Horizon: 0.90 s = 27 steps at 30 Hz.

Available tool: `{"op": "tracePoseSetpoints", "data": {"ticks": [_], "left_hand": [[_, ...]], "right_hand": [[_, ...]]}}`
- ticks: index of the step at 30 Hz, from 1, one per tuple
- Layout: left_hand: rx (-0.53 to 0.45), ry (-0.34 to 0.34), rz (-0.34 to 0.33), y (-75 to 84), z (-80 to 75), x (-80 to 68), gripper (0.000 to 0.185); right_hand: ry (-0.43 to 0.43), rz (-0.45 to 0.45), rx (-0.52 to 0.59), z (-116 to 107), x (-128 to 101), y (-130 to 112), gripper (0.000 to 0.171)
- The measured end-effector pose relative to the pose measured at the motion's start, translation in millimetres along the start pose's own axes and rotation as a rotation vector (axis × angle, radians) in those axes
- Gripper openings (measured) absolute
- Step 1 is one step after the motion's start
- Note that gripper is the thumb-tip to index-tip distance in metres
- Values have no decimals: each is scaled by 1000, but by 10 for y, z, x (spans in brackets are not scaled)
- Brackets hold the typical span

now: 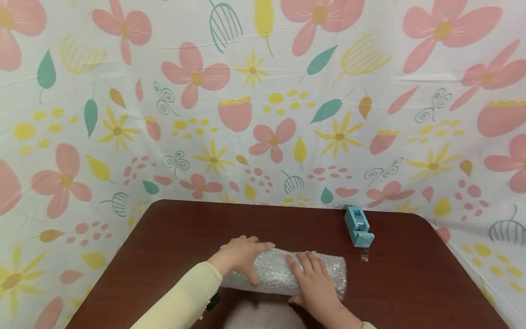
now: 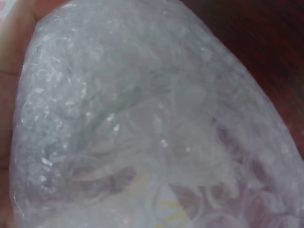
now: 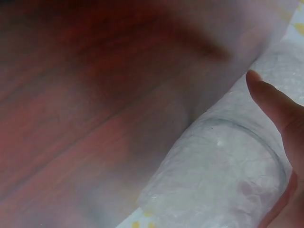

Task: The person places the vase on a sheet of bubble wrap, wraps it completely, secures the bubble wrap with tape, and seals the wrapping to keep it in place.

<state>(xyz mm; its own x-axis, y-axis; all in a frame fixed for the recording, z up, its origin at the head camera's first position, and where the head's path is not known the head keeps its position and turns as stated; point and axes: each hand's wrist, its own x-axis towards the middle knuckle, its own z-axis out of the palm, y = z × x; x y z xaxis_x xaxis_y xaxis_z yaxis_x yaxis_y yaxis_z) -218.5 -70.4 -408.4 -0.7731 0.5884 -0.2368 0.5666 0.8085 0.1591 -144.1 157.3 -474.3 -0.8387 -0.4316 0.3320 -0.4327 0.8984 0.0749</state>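
Note:
A roll of bubble wrap (image 1: 274,274) lies crosswise on the dark red-brown table (image 1: 172,237), near its front edge. My left hand (image 1: 246,260) is curled over the roll's left part, with the thumb on the near side. My right hand (image 1: 310,279) lies over the right part, fingers across the top and thumb low on the near side. The left wrist view is filled by the bubble wrap (image 2: 152,118), with something pale and yellow dimly seen through it. In the right wrist view the roll's end (image 3: 223,175) shows a clear round rim inside, with a fingertip (image 3: 270,99) above it.
A light blue tape dispenser (image 1: 359,227) stands at the back right of the table, with a small clear strip of tape (image 1: 364,257) lying just in front of it. Flowered cloth (image 1: 263,114) hangs behind and to both sides of the table.

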Motion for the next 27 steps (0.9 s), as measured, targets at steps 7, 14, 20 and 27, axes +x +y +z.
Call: {"op": "tracePoseSetpoints", "data": {"ticks": [7, 14, 20, 27], "left_hand": [[-40, -41, -6, -57, -6, 128, 104], [-104, -46, -6, -110, -20, 147, 103], [-147, -73, -35, -131, -90, 185, 101], [-110, -89, -96, -109, -128, 233, 106]], "right_hand": [[32, 26, -8, 47, 70, 26, 101], [25, 41, 73, 49, 132, 29, 94], [8, 39, 140, 25, 212, 84, 87], [-29, 22, 181, 2, 264, 162, 87]]}}
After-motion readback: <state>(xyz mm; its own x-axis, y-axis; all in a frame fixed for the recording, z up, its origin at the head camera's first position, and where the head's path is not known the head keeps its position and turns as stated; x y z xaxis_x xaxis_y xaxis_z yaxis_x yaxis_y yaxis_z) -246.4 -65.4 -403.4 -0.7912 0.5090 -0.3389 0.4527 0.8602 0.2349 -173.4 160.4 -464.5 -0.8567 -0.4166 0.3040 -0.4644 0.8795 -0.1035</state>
